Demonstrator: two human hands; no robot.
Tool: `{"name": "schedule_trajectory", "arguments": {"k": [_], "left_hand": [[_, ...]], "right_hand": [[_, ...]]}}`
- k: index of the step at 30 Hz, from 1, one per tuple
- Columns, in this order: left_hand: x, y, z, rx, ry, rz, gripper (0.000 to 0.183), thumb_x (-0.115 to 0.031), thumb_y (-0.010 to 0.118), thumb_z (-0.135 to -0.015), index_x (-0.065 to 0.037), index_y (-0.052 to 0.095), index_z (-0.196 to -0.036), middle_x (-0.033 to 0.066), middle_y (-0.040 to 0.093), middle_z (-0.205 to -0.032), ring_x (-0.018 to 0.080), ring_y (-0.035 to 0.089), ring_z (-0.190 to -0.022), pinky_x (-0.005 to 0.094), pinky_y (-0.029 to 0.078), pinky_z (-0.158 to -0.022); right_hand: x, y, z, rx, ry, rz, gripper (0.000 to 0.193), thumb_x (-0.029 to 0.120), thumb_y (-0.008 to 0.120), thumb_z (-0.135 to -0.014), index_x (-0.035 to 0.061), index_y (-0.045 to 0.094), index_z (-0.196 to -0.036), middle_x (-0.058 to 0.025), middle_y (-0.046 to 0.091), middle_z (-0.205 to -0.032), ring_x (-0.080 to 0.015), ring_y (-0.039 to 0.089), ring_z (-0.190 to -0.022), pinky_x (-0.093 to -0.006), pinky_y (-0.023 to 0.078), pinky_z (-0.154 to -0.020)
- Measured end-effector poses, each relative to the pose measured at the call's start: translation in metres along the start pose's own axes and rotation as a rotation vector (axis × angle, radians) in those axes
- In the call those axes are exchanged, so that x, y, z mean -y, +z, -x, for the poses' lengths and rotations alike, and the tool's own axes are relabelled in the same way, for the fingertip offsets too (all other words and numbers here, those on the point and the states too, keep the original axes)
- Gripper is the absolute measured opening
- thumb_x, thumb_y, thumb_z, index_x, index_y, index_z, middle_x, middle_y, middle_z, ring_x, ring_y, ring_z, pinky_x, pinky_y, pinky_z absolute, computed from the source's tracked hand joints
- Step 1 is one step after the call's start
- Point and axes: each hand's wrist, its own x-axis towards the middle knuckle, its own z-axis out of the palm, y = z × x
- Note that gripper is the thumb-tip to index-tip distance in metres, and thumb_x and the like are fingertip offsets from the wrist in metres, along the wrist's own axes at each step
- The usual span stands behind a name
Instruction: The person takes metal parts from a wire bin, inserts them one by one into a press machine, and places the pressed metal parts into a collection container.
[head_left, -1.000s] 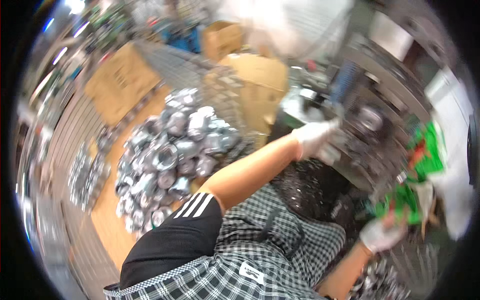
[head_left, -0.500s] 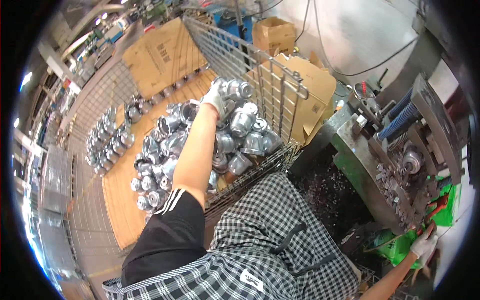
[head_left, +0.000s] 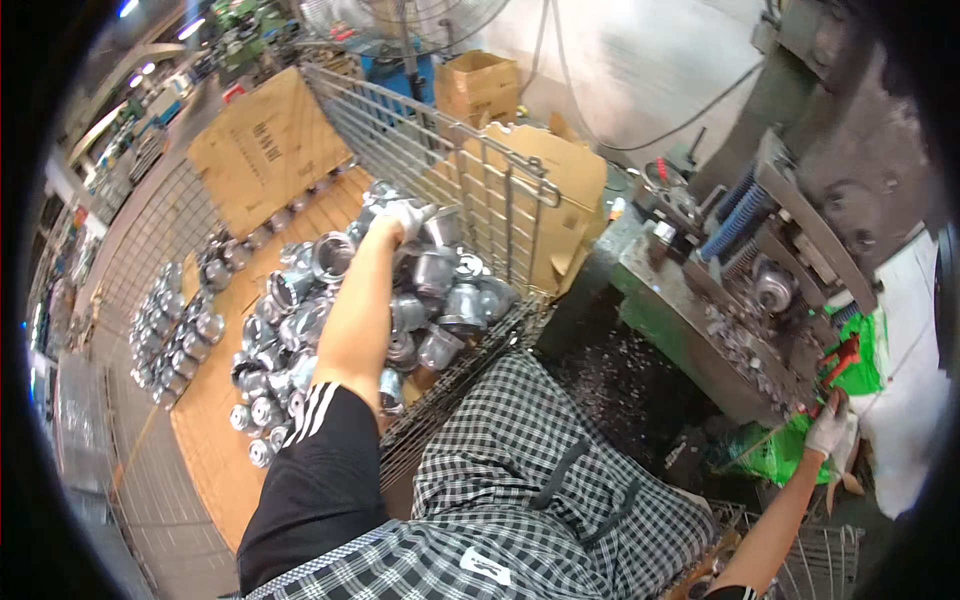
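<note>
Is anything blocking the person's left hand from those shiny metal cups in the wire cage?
Nothing visible does. The gloved left hand already rests on the heap of metal cups, having reached in over the wire cage wall.

A flat brown cardboard sheet (head_left: pixel 268 150) with dark print leans against the far wire wall of the cage. A closed brown cardboard box (head_left: pixel 478 83) stands beyond the cage beside a blue stand. A larger open brown cardboard box (head_left: pixel 560 205) (flaps bent) sits just outside the cage's right side.
</note>
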Motion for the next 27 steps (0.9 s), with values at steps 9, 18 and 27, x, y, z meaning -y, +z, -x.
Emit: {"name": "schedule_trajectory", "arguments": {"k": [9, 18, 27], "left_hand": [[-0.045, 0.061, -0.001, -0.190, 0.037, 0.033, 0.055, -0.041, 0.061, -0.083, -0.007, 0.057, -0.127, 0.0142, 0.061, -0.123, 0.0296, 0.057, -0.113, 0.0344, 0.043, -0.098], [-0.018, 0.029, 0.077, 0.211, 0.212, 2.259, 0.049, -0.038, 0.038, -0.098, -0.013, 0.040, -0.140, 0.0059, 0.044, -0.140, 0.0253, 0.037, -0.132, 0.0525, 0.032, -0.108], [-0.137, 0.124, 0.195, 0.443, 0.222, 1.983, 0.077, -0.072, 0.053, -0.079, -0.016, 0.047, -0.132, 0.0073, 0.062, -0.104, 0.0154, 0.057, -0.067, 0.0226, 0.048, -0.053]], "right_hand": [[0.035, -0.004, 0.025, -0.165, -0.239, 0.324, 0.028, 0.024, 0.054, -0.094, 0.0019, 0.061, -0.110, -0.0154, 0.067, -0.100, -0.0236, 0.062, -0.093, -0.0340, 0.046, -0.086], [0.118, 0.003, 0.130, -0.119, 0.155, 0.670, 0.058, 0.046, 0.049, -0.093, 0.0055, 0.047, -0.135, -0.0240, 0.057, -0.124, -0.0366, 0.060, -0.107, -0.0392, 0.048, -0.089], [0.033, 0.130, 0.155, 0.390, -0.664, 0.396, 0.056, 0.049, 0.047, -0.090, 0.0033, 0.051, -0.123, -0.0212, 0.057, -0.119, -0.0309, 0.059, -0.099, -0.0468, 0.047, -0.090]]}}
